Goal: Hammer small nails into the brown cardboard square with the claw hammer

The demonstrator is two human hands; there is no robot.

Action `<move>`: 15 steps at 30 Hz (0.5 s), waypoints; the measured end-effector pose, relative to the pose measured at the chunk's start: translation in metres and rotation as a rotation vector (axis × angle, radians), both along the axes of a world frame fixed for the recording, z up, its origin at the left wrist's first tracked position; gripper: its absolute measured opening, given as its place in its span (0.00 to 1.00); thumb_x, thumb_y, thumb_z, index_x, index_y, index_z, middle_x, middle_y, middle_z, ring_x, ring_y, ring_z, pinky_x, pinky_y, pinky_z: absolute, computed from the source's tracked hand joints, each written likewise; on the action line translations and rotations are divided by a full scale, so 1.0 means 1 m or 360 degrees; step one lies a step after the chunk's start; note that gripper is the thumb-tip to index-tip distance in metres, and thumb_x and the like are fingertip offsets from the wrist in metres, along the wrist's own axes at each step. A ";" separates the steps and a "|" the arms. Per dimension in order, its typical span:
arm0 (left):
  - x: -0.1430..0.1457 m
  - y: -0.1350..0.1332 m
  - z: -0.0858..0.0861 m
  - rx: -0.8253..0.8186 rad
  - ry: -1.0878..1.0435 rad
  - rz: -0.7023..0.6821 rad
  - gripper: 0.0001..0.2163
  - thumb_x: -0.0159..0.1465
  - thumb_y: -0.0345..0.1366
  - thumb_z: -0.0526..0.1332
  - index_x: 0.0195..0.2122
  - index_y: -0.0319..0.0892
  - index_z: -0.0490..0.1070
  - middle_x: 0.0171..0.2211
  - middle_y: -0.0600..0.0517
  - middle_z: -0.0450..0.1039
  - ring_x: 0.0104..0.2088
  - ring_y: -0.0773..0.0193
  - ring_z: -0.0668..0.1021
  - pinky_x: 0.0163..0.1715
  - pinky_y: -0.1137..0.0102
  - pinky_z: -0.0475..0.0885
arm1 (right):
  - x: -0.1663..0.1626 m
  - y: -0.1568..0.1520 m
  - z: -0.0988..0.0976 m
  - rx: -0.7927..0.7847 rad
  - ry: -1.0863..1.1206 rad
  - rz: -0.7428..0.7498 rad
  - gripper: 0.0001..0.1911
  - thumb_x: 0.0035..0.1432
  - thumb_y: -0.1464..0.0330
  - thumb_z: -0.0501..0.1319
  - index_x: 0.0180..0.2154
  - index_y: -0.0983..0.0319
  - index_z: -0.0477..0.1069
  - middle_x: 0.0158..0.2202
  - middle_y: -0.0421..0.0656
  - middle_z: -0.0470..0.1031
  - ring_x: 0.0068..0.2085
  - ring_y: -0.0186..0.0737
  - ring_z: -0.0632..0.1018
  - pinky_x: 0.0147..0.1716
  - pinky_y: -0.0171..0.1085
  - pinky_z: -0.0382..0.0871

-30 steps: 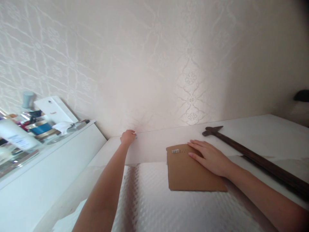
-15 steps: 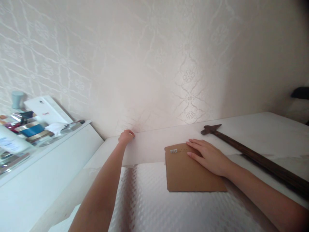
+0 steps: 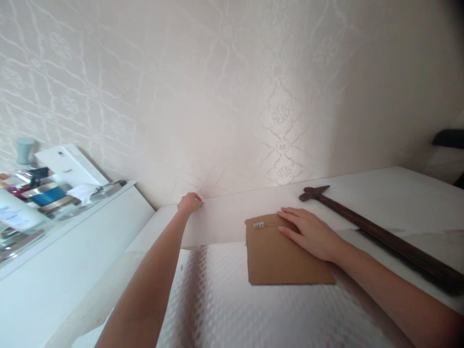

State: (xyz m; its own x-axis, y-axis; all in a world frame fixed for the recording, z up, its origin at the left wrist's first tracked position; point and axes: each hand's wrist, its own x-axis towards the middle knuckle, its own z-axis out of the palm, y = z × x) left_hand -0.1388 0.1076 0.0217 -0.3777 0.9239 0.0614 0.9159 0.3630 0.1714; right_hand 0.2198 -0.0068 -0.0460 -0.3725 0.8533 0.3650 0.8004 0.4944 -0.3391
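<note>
My right hand (image 3: 308, 234) lies flat with fingers stretched over the right side of a brown cardboard piece (image 3: 282, 261). Along the cardboard's top edge sits a short row of small silvery metal pieces (image 3: 258, 225), with several small holes to their right. At the back edge of the white surface, by the wall, my left hand (image 3: 189, 204) has its fingers curled together in a pinch; whatever is between them is too small to make out. A hammer (image 3: 362, 222) with a dark wooden handle and rusty head rests to the right of the cardboard.
White textured bubble-like sheeting (image 3: 224, 299) lies under the cardboard's near part. On the left, a white cabinet (image 3: 90, 232) carries a white box (image 3: 72, 164), a pale tube (image 3: 18, 210) and assorted small items. A patterned wall (image 3: 217, 96) rises behind the white tabletop (image 3: 224, 217).
The view has shifted slightly, so the cardboard and hammer sit a little further left. Both hands keep nearly the same poses.
</note>
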 end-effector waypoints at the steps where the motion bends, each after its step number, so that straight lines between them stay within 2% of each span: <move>1: 0.001 -0.001 0.002 0.0018 -0.0005 -0.0004 0.10 0.53 0.32 0.63 0.38 0.44 0.77 0.40 0.46 0.78 0.45 0.56 0.78 0.42 0.67 0.72 | 0.000 0.000 0.000 0.0002 -0.0001 -0.0001 0.28 0.63 0.54 0.47 0.56 0.63 0.69 0.58 0.50 0.67 0.58 0.49 0.68 0.59 0.50 0.59; 5: 0.013 -0.005 0.010 0.0113 -0.0043 -0.0079 0.11 0.56 0.31 0.60 0.40 0.44 0.77 0.41 0.48 0.78 0.44 0.57 0.78 0.43 0.69 0.72 | -0.001 0.000 0.001 0.0014 0.0006 -0.0006 0.28 0.63 0.55 0.47 0.56 0.62 0.69 0.57 0.50 0.68 0.58 0.49 0.68 0.58 0.51 0.60; 8: 0.036 -0.013 0.015 0.0215 -0.0153 -0.0222 0.11 0.59 0.33 0.59 0.40 0.44 0.77 0.40 0.50 0.79 0.41 0.60 0.79 0.41 0.71 0.72 | -0.001 0.000 0.002 0.0010 -0.0001 0.0012 0.28 0.63 0.55 0.47 0.56 0.63 0.68 0.58 0.50 0.68 0.58 0.49 0.69 0.58 0.50 0.60; 12: 0.090 -0.043 0.018 0.0428 -0.0685 -0.0623 0.09 0.57 0.33 0.61 0.37 0.39 0.77 0.34 0.48 0.79 0.36 0.63 0.79 0.36 0.72 0.72 | -0.001 0.002 0.004 -0.0007 -0.0009 0.0033 0.29 0.63 0.55 0.47 0.55 0.66 0.68 0.57 0.52 0.68 0.58 0.49 0.69 0.58 0.50 0.60; 15: 0.136 -0.075 0.014 0.0459 -0.1000 -0.0871 0.08 0.57 0.33 0.61 0.36 0.39 0.77 0.33 0.49 0.79 0.34 0.65 0.78 0.36 0.72 0.72 | -0.001 0.004 0.004 0.0009 -0.0001 0.0050 0.27 0.63 0.56 0.48 0.54 0.65 0.69 0.57 0.53 0.69 0.57 0.50 0.69 0.58 0.51 0.61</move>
